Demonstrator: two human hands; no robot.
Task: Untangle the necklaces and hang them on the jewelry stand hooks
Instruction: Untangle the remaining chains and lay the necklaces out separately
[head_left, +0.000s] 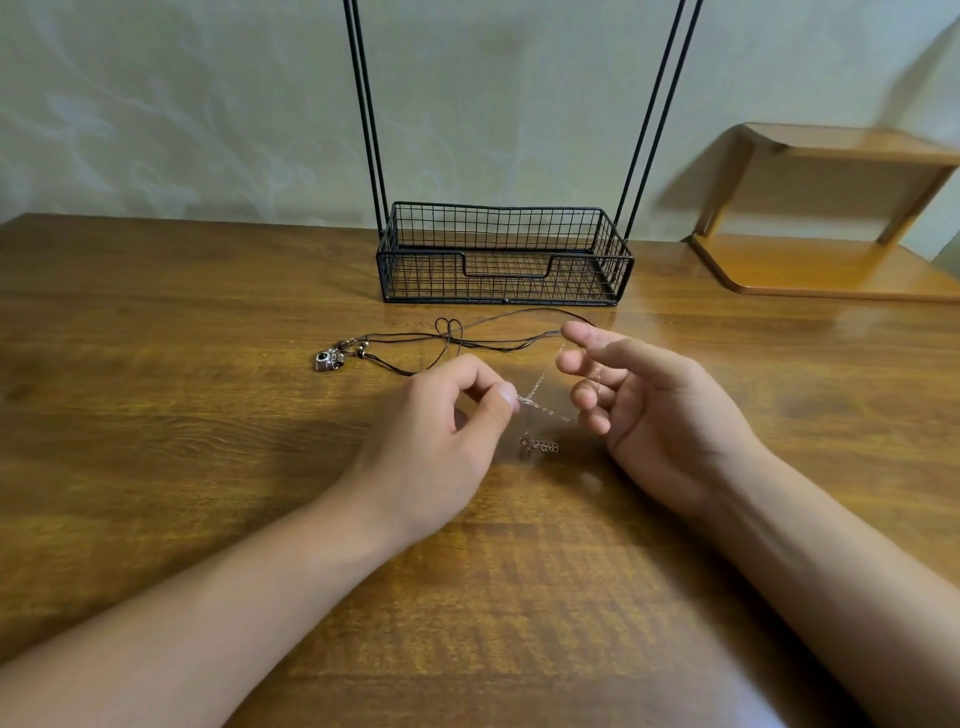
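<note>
The light is soft and warm, of medium brightness, with no hard bright spots. It seems to come from above and a little from the left, because the wooden shelf (826, 208) at the right throws a wide soft shadow on the wall (156, 104) to its left. The bench (156, 364) has a mild glare near its far right part and a pale reflection close to the bottom edge. Soft shadows lie on the bench under both forearms. The wide lens bends the picture: the far edge of the bench curves, and the black rods of the jewelry stand (504, 254) lean outward. The thin silver chain (540, 405) is slightly blurred, and the corners are softer than the centre.
</note>
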